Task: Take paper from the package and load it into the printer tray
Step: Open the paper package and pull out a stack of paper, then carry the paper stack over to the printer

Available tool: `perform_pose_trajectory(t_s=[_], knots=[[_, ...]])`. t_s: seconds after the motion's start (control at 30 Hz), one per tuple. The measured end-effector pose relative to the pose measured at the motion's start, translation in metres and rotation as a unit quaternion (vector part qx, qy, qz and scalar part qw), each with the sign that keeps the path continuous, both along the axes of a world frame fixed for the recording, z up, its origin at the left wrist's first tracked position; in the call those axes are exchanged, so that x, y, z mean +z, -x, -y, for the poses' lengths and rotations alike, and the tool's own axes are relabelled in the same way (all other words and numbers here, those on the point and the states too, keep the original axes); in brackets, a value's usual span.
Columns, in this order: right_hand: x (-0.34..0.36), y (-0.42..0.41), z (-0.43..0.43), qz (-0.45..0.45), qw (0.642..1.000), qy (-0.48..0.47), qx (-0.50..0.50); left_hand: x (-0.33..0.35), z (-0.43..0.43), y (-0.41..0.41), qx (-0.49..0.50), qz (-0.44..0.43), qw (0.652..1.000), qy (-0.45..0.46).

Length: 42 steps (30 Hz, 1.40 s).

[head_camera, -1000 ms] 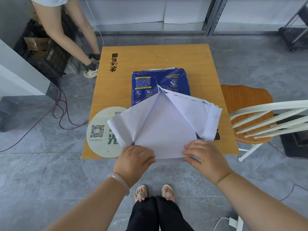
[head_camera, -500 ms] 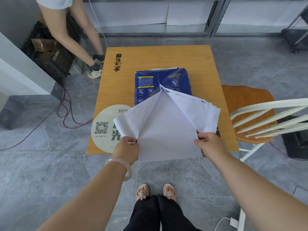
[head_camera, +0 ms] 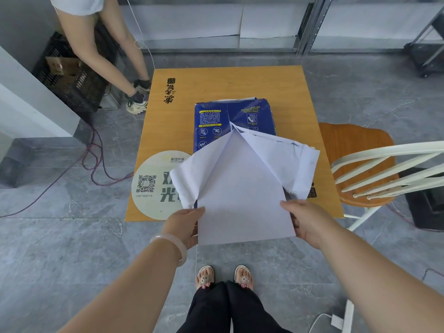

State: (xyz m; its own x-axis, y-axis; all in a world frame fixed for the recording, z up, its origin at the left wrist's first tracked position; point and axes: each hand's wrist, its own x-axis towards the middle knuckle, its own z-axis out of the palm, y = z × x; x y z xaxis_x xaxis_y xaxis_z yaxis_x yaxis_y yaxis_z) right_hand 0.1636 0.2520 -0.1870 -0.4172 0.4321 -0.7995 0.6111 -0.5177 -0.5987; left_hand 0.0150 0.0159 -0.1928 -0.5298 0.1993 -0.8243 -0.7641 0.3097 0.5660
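Observation:
A blue paper package [head_camera: 234,118] lies on the orange table [head_camera: 240,82], its near end torn open with white wrapper flaps [head_camera: 288,159] spread to both sides. A white paper stack [head_camera: 242,200] sticks out of the open end past the table's near edge. My left hand [head_camera: 185,224] grips the stack's left edge and my right hand [head_camera: 307,222] grips its right edge. No printer or tray is in view.
A round QR-code sticker [head_camera: 153,186] sits on the table's near left corner. A wooden chair [head_camera: 360,164] with a white back stands to the right. Another person [head_camera: 108,51] bends by a black crate [head_camera: 72,75] at far left. Cables [head_camera: 96,164] trail on the floor.
Both hands moved from pressing on top of the stack to gripping its side edges. The stack has slid toward me, farther out of the package and over the table edge.

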Motion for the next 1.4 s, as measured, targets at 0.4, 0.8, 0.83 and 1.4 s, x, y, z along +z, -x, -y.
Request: perform_pose_trajectory(t_s=[0.4, 0.8, 0.83, 1.4], knots=[[-0.011, 0.006, 0.015, -0.003, 0.990, -0.135, 0.036, -0.008, -0.025, -0.012, -0.112, -0.204, 0.961, 0.149], [-0.007, -0.038, 0.057, -0.014, 0.985, -0.171, 0.011, 0.002, 0.004, -0.067, -0.068, -0.244, 0.959, 0.127], [-0.007, -0.043, 0.063, -0.015, 0.985, -0.171, 0.005, 0.004, 0.010, -0.072, -0.069, -0.243, 0.960, 0.123], [0.061, -0.161, 0.191, -0.037, 0.956, -0.282, -0.066, 0.064, 0.115, -0.169, -0.073, -0.296, 0.950, 0.064]])
